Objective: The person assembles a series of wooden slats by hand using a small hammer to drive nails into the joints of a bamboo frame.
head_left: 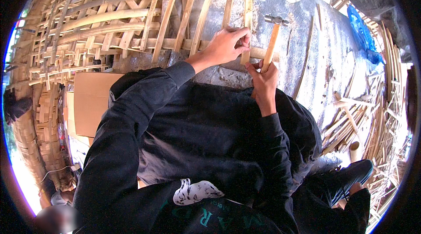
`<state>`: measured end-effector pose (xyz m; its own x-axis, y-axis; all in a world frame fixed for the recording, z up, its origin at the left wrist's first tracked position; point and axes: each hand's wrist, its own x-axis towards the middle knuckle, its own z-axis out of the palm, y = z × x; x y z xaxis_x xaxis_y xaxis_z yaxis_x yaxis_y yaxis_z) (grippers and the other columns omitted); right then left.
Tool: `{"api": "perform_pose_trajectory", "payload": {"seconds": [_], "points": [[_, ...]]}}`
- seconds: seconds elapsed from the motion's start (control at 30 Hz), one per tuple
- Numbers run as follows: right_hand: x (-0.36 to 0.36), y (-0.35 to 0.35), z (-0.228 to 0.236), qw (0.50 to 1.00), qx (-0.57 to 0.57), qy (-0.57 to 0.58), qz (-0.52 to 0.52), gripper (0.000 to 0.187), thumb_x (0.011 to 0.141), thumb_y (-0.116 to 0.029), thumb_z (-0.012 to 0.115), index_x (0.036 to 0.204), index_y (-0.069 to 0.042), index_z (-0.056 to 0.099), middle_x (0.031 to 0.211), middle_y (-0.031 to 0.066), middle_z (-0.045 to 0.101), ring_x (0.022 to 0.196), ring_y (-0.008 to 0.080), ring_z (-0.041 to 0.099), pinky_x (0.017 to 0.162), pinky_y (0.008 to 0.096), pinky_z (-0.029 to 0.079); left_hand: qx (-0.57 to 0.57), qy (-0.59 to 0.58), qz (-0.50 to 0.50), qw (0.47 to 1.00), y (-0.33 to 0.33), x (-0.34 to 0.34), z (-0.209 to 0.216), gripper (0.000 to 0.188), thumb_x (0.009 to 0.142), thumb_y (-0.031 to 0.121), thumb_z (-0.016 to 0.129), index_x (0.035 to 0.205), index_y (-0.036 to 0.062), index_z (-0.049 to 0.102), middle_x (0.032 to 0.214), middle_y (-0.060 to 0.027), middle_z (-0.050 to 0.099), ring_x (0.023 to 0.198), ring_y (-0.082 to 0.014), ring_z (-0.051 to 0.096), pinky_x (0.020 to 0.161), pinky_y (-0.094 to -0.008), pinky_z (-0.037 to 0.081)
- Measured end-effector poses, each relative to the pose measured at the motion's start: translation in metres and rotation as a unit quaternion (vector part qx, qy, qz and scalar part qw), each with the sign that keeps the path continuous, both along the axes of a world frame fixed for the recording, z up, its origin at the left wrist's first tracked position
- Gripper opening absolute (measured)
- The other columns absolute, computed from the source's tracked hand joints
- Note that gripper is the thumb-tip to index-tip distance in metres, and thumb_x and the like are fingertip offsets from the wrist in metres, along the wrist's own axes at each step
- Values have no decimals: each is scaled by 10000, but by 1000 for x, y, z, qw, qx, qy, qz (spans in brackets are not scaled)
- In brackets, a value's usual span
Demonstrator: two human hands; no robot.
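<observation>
Fingers of left hand (pixel 223 46) curled at slat (pixel 248 6), pinch unclear | right hand (pixel 266 79) wraps hammer (pixel 272 39) | slat lies across crossbar (pixel 258 53) | judged step: fastening; next calls for steady slat, controlled strike

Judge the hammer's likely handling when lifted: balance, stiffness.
The hammer is probably top-heavy, since a metal head tops its slim wooden handle. That straight handle looks stiff. With the right hand gripping below the head, it may tip if loosened.
</observation>
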<state>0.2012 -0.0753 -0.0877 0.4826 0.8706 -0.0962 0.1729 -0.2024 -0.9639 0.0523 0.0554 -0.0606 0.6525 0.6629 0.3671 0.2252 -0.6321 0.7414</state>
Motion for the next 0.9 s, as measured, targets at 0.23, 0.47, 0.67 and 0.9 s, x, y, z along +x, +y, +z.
{"api": "perform_pose_trajectory", "payload": {"seconds": [0.23, 0.47, 0.67, 0.9], "points": [[-6, -2, 6, 1000, 8, 7, -3, 344, 826, -84, 875, 845, -29, 536, 724, -1, 532, 672, 78, 483, 556, 282, 410, -10, -2, -10, 1000, 4, -1, -5, 296, 855, 120, 827, 960, 38, 563, 843, -99, 679, 830, -295, 709, 753, -395, 556], [-8, -1, 6, 998, 10, 54, -7, 342, 829, -31, 858, 841, -42, 516, 740, -13, 513, 668, 70, 472, 553, 270, 404, -14, -14, -13, 1000, 4, -1, -7, 295, 839, 100, 834, 948, 37, 567, 841, -92, 686, 835, -272, 721, 763, -384, 563], [-11, -2, 15, 995, 12, 102, -11, 346, 817, 0, 857, 849, -44, 515, 746, -18, 516, 680, 62, 492, 558, 262, 415, -10, -24, -18, 999, 3, -3, -7, 296, 831, 88, 837, 937, 39, 566, 840, -91, 685, 828, -274, 718, 757, -384, 561], [-10, -8, 18, 997, 8, 75, -2, 324, 829, 3, 847, 845, -29, 525, 752, -3, 540, 687, 73, 522, 575, 259, 440, -1, -3, -21, 1000, 0, -4, -3, 291, 834, 132, 831, 940, 54, 571, 835, -94, 667, 835, -315, 688, 754, -421, 546]]}}
